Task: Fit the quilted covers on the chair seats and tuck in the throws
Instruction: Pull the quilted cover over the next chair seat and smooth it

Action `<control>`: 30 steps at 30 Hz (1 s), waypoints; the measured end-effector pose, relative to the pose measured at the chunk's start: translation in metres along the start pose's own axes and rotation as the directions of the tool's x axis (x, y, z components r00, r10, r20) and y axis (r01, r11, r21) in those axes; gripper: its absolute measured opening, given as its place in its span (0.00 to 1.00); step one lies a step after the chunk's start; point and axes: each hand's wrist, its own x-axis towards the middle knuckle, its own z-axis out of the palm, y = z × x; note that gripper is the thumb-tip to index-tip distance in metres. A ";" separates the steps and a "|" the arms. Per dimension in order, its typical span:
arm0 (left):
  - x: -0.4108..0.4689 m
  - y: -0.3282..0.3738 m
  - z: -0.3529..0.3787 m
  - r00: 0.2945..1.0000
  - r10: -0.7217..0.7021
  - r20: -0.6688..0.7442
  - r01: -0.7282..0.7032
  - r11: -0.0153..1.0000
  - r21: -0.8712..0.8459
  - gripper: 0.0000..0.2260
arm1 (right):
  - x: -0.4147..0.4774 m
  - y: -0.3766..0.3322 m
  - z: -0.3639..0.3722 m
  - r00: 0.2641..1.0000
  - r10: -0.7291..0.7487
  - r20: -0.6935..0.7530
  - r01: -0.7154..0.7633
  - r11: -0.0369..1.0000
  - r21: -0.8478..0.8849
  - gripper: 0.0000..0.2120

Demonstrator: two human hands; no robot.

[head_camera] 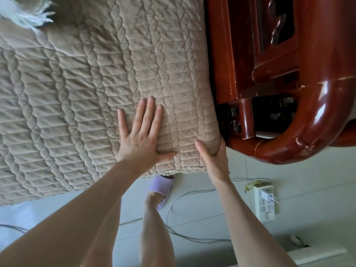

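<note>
The right grip point(215, 158), a bare hand, holds the front corner of the quilted cover point(96, 83): the thumb lies on top and the fingers curl down the side, hidden between the cover and the wooden armrest point(317, 112). Just beside it the left grip point(140, 139) lies flat with all 5 fingers straight and spread, pressing on the cover and holding nothing. The beige cover is spread over the seat, its lace trim point(185, 170) hanging at the front edge. A white fringed cloth point(25, 16) lies at the far corner. Below on the floor point(308, 180) are 1 lilac slipper point(163, 186), a grey cable point(183, 197) and a power strip point(264, 209).
</note>
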 end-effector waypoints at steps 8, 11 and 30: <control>-0.007 -0.006 -0.011 0.999 0.035 -0.016 -0.036 0.996 -0.079 0.51 | -0.027 -0.032 0.005 0.973 -0.230 0.011 0.219 0.911 -0.348 0.51; -0.003 -0.020 -0.020 0.998 0.051 -0.039 -0.054 0.995 -0.087 0.47 | -0.029 -0.064 0.017 0.896 -0.427 0.121 0.431 0.774 -0.464 0.46; 0.113 -0.109 -0.064 0.993 -0.120 -0.011 0.117 0.980 -0.161 0.42 | 0.099 -0.223 0.093 0.868 -0.440 0.231 0.476 0.601 -0.643 0.42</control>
